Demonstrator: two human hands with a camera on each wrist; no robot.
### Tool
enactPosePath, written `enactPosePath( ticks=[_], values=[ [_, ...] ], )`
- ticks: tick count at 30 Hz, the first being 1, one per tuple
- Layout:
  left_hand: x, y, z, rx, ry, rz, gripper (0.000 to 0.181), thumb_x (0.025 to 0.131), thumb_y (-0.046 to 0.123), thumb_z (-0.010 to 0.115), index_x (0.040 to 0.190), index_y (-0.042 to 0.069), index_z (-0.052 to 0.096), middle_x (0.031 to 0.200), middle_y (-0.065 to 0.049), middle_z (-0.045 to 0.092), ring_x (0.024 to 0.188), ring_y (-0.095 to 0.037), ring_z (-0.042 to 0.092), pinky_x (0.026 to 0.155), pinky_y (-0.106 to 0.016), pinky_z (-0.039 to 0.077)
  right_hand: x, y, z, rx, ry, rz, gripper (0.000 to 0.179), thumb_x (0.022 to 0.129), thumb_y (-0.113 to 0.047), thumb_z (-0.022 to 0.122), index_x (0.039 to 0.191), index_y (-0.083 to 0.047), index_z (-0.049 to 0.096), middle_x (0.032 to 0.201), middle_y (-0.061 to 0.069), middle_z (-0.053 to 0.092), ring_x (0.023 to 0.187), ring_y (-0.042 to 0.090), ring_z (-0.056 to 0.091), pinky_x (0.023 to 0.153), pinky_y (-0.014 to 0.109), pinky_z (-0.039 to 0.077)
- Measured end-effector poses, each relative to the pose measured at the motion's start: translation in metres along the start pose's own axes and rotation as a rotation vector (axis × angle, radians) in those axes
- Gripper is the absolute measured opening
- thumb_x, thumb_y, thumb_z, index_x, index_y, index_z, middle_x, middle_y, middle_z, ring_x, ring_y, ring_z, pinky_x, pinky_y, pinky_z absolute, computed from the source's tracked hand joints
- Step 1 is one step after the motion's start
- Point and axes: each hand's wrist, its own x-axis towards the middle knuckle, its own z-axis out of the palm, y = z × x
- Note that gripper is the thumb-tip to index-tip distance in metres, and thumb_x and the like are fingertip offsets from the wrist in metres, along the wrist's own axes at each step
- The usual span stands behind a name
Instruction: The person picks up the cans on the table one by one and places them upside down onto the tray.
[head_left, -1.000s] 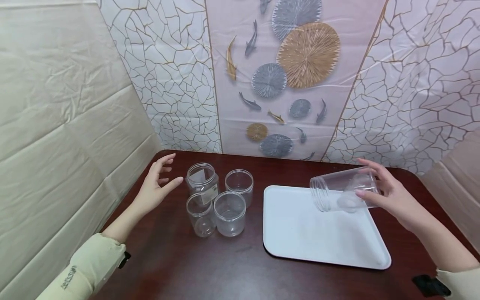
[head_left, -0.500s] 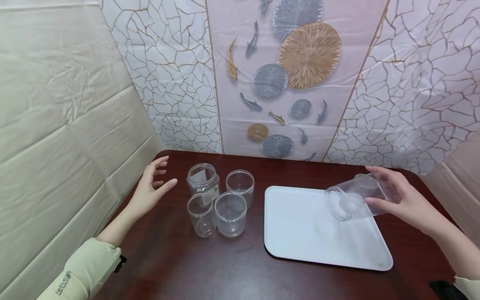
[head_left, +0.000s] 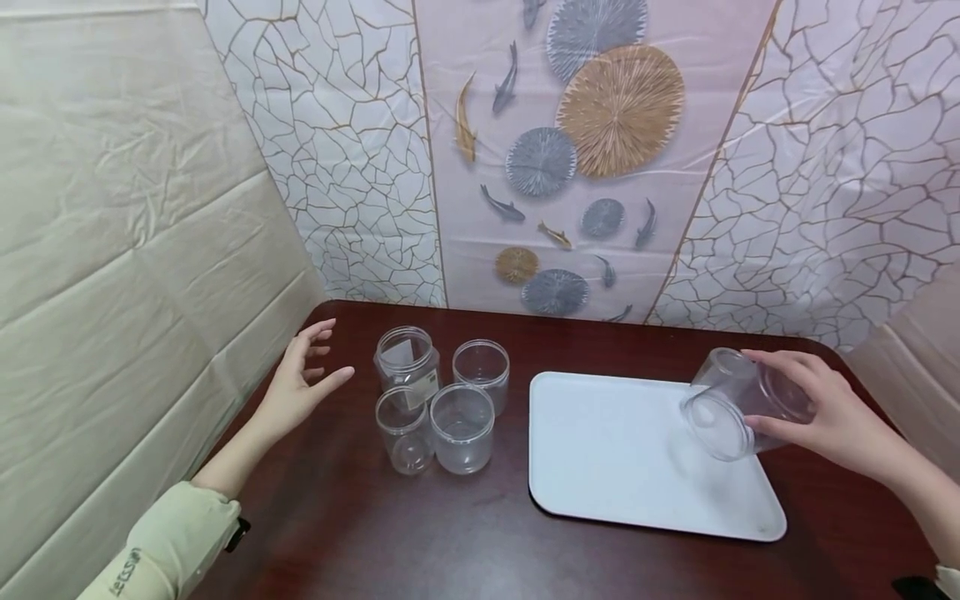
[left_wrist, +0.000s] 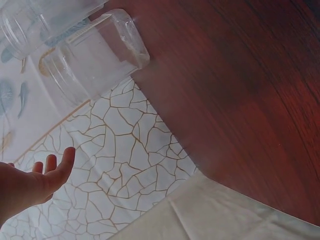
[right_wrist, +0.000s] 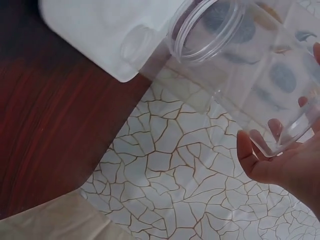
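My right hand [head_left: 832, 412] holds a clear plastic jar [right_wrist: 250, 75] near its base, thumb on the near side and fingers on the far side. The jar is tipped, its threaded mouth facing left and down over the right part of a white tray [head_left: 592, 450]. Behind it, partly hidden, a second clear jar [head_left: 723, 364] is at the tray's back right. My left hand [head_left: 292, 392] hovers with nothing in it, fingers loosely bent, left of a group of clear jars. Nearest to it is a jar with a label [head_left: 405, 358].
Close together on the dark red table [head_left: 465, 550] stand the labelled jar, a narrow jar [head_left: 405, 433], a wide jar [head_left: 461, 433] and another jar [head_left: 482, 371], all uncovered. A patterned cloth [head_left: 360, 167] hangs behind the table, a beige cloth [head_left: 150, 333] along its left.
My right hand has moved right and slightly down, turning the jar's mouth more toward me and downward. My left hand has drawn back a little leftward. The grouped jars stay put.
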Motion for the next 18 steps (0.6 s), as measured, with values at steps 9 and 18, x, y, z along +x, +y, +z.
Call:
enactPosePath(
  ticks=[9, 18],
  values=[
    [-0.002, -0.001, 0.003, 0.018, -0.013, -0.015, 0.066, 0.086, 0.014, 0.067, 0.143, 0.012, 0.033, 0.135, -0.018, 0.039, 0.116, -0.029, 0.043, 0.09, -0.05, 0.041, -0.005, 0.013, 0.004, -0.098, -0.008, -0.116, 0.086, 0.05, -0.01, 0.089, 0.128, -0.011, 0.055, 0.111, 0.012, 0.051, 0.109, -0.014, 0.023, 0.082, 0.027, 0.021],
    [-0.003, 0.001, 0.006, 0.023, -0.02, -0.018, 0.063, 0.086, 0.012, 0.067, 0.141, 0.012, 0.036, 0.135, -0.014, 0.041, 0.116, -0.027, 0.044, 0.088, -0.045, 0.042, -0.01, 0.015, 0.01, -0.117, -0.074, -0.096, 0.083, 0.052, -0.012, 0.089, 0.128, -0.013, 0.054, 0.111, 0.013, 0.05, 0.104, 0.011, 0.037, 0.08, 0.034, 0.022]
  ],
)
